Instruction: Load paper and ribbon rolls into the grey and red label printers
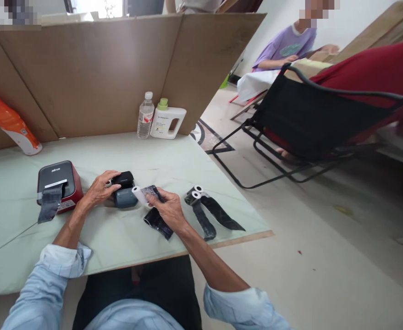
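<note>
My left hand [100, 190] reaches to a small blue-grey printer [125, 199], thumb and fingers closed on its raised black lid [126, 177]. In my right hand [171, 211] is a paper roll [138, 193], white on its outside end, with a dark printed strip between my fingers. The roll is close to the printer's right side. Below that hand lies a dark roll [158, 223] with its strip loose on the table. Further right are two more rolls [196, 195], their dark strips trailing toward the front edge.
A larger red-and-black printer [58, 183] with a dark strip hanging out stands left. A cardboard screen [112, 73] borders the back, with an orange bottle [13, 121], a water bottle [146, 114] and a white jug [163, 123] before it. A folding chair [311, 114] and a seated person are right.
</note>
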